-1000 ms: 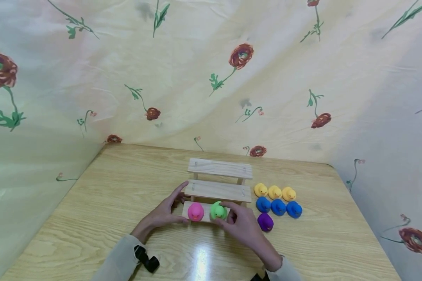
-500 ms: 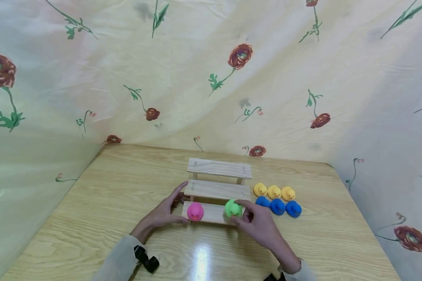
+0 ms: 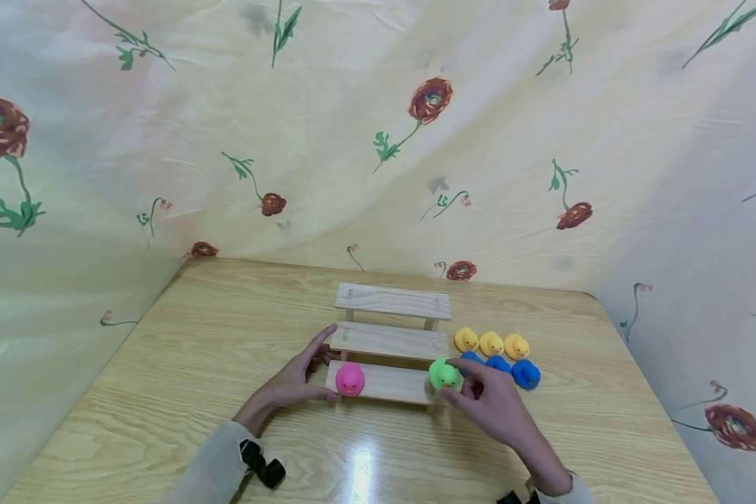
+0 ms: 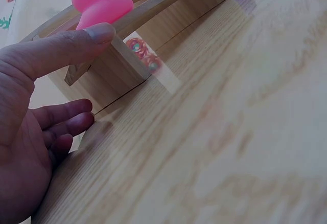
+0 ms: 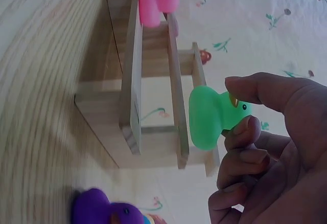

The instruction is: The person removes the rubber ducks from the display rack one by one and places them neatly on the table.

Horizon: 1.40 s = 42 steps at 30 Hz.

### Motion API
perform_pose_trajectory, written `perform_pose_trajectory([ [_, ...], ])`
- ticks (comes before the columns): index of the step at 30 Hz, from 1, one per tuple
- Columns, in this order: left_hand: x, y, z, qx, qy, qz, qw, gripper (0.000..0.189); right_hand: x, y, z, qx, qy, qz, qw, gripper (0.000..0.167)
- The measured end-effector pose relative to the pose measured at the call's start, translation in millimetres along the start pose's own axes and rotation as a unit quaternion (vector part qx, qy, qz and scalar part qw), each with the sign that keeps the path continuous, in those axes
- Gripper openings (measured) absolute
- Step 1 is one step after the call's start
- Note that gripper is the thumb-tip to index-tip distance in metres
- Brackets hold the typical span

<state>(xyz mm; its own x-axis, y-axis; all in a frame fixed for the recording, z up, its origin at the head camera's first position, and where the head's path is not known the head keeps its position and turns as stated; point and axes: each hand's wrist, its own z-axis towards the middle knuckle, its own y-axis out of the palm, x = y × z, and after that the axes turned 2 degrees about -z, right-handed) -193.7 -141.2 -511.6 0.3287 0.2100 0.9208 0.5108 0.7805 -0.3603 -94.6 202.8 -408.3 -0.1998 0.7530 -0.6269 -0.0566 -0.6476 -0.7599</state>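
My right hand point(image 3: 494, 406) pinches a green rubber duck point(image 5: 207, 117) between thumb and fingers, near the right end of the lowest step of a wooden stepped stand point(image 3: 387, 383). In the right wrist view, the duck is apart from the step. On that step's left end sits a pink rubber duck point(image 3: 350, 379). My left hand point(image 3: 292, 383) rests at the stand's left end. Its thumb touches the lowest step's corner beside the pink duck, and its other fingers lie loosely along the side. A purple duck point(image 5: 104, 208) sits on the table, hidden behind my right hand in the head view.
Right of the stand are a row of yellow ducks point(image 3: 492, 344) and a row of blue ducks point(image 3: 526, 375), partly covered by my right hand. A flowered cloth point(image 3: 327, 126) closes off the wooden table point(image 3: 227, 301) at the back and sides.
My right hand has moved right with the green duck, from beside the pink duck to the lowest step's right end. It now hides the purple duck. My left hand has stayed put.
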Motion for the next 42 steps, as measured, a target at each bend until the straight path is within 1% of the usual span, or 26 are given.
perform_pose_trajectory([
  [3,0.8,-0.7,0.4,-0.001,-0.001,-0.001,1.0,0.114,2,-7,0.0,0.005,0.004,-0.007,1.0,0.038],
  [10,4.5,-2.1,1.4,-0.005,-0.006,-0.006,1.0,0.114,10,-22,-1.0,0.029,-0.01,-0.015,0.9994,0.039],
  [13,6.1,-2.7,1.8,-0.005,-0.009,-0.007,0.9999,0.114,15,-28,-2.0,0.029,-0.005,-0.02,0.9994,0.038],
  [20,8.6,-4.6,2.4,-0.007,-0.01,-0.009,0.9999,0.114,22,-40,-4.5,0.024,0.034,-0.041,0.9983,0.037],
  [26,11.3,-6.2,2.7,-0.007,-0.014,-0.013,0.9998,0.114,28,-47,-6.2,0.018,0.052,-0.048,0.9973,0.039],
  [36,12.7,-9.0,5.2,-0.01,-0.014,-0.016,0.9997,0.114,42,-57,-10.6,-0.015,0.103,-0.059,0.9929,0.045],
  [42,14.3,-10.3,5.7,-0.011,-0.021,-0.015,0.9996,0.114,50,-61,-13.4,-0.041,0.137,-0.07,0.9872,0.049],
])
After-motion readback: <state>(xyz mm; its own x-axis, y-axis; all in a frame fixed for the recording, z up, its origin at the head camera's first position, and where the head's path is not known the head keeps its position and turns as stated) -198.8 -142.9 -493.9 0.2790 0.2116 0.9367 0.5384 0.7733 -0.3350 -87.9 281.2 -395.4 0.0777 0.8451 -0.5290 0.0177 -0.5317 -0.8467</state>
